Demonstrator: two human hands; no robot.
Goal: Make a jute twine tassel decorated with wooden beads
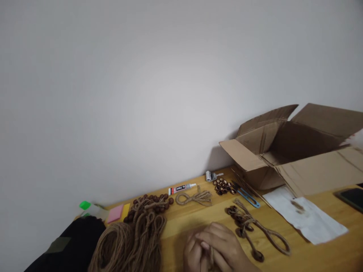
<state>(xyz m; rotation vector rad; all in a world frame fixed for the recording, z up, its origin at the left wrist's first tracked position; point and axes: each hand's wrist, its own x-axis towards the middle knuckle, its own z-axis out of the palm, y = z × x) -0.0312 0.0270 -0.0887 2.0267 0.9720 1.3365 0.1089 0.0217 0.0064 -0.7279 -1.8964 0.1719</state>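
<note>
At the bottom centre, my left hand (193,252) and my right hand (225,245) are pressed together with curled fingers. A short bit of brown cord (211,260) shows between them; the rest of it is hidden by the fingers and the frame edge. Right of my hands lies a looped cord piece (269,231) with dark round beads (240,223). To the left is a large coil of brown cord (113,245) beside a bundle of looped cords (150,234). Behind my hands rests a small tied cord loop (195,197).
An open cardboard box (317,170) stands at the right against the wall. Near it lie blue thread snips (248,197), cut bead pieces (224,186), a white paper sheet (309,219) and a phone (351,198). A glue tube (181,188) and pink sticky notes (115,214) are further left.
</note>
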